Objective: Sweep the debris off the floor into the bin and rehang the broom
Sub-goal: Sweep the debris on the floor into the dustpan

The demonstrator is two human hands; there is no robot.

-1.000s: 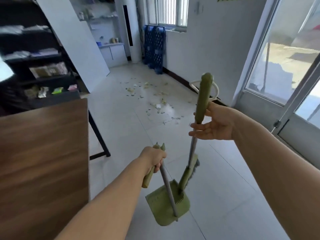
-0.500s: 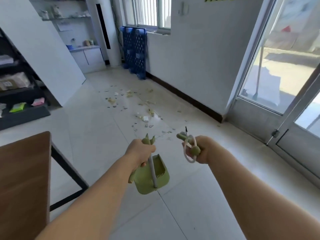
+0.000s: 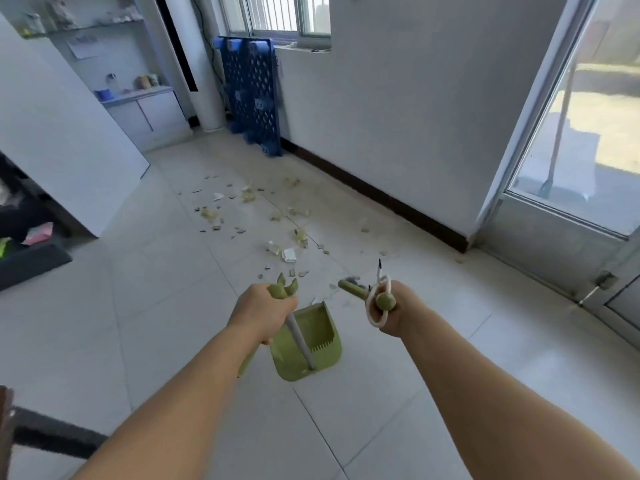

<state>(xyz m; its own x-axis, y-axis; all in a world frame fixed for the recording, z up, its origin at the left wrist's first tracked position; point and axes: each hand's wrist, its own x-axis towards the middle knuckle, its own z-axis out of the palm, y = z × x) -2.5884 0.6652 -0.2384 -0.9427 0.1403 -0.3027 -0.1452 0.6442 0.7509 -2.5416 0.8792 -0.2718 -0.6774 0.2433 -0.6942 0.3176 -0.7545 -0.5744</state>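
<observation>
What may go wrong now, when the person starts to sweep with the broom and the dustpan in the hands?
1. The debris is scattered widely, some near the dark baseboard, so hard strokes may spread small bits further.
2. The left hand holds the dustpan only by its long handle; the pan may tilt and spill.
3. The white loop hangs at the right hand on the broom handle and may hinder the grip.
</observation>
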